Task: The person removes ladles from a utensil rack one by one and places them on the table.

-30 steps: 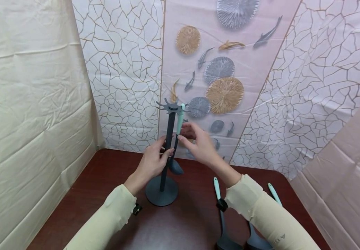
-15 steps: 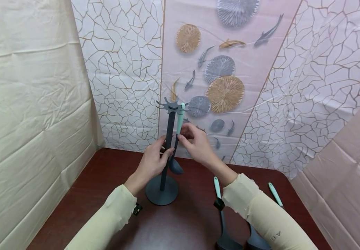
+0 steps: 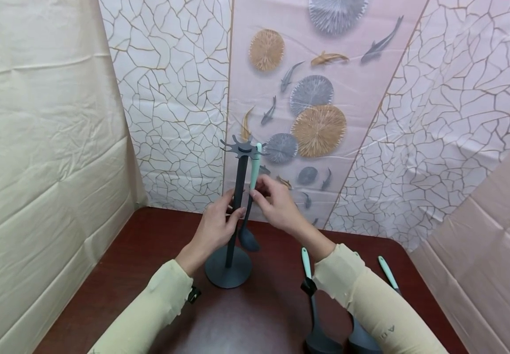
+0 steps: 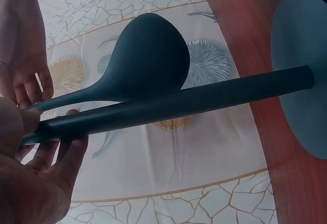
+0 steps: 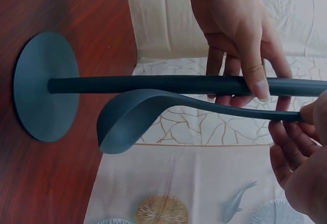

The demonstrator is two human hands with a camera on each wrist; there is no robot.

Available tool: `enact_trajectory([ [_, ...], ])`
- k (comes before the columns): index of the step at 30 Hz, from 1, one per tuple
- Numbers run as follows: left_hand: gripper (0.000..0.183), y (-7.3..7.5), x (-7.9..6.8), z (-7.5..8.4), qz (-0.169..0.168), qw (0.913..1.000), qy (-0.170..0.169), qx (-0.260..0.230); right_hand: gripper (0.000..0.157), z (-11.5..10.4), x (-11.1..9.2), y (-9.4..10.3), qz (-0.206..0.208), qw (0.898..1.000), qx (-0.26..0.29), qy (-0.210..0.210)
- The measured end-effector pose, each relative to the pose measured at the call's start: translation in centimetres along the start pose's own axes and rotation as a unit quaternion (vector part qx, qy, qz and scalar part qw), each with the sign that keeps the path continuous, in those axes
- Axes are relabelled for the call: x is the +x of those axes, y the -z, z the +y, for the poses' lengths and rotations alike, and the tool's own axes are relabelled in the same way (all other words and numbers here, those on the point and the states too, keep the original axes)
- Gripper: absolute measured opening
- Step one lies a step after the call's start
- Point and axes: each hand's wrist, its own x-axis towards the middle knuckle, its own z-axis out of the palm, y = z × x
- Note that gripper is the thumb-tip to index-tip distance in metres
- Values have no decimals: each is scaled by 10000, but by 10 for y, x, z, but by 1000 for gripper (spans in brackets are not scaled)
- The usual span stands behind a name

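A dark utensil stand (image 3: pixel 240 179) rises from a round base on the table, a ring of hooks at its top. My left hand (image 3: pixel 215 223) grips its post partway up, thumb in front and fingers behind. Beside the post hangs a dark ladle (image 3: pixel 249 241), its mint handle's end up among the hooks. Thumb and fingers of my right hand (image 3: pixel 279 204) pinch the ladle just below the mint part. In the right wrist view the ladle's bowl (image 5: pixel 130 119) lies close along the post (image 5: pixel 168 83); in the left wrist view the bowl (image 4: pixel 148 55) overlaps the post's edge.
Two more dark utensils with mint handles lie on the red-brown table (image 3: pixel 272 305) at the right: one near (image 3: pixel 321 341), one farther right (image 3: pixel 363 339), partly under my right sleeve (image 3: pixel 383 305). Patterned cloth (image 3: pixel 180 98) hangs behind the table's far edge.
My right hand's fingers have closed in on the ladle from slightly apart. The ladle's bowl has turned a little and sits slightly lower against the post. My left hand keeps its grip.
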Motion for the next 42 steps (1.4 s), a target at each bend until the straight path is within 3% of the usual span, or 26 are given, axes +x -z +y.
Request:
enact_trajectory([
  [10,36,-1,0,1,118,9999,-55,32,13,3,-1,-2,-178,9996,170,100],
  [18,35,2,-3,1,163,9997,-14,169,11,1,-5,0,-202,9996,-2,179],
  [30,35,-1,-5,1,185,9997,-58,179,13,7,-10,0,247,9971,-389,606],
  [42,34,-3,-4,1,204,9996,-103,138,13,8,-11,5,538,9942,-701,616],
])
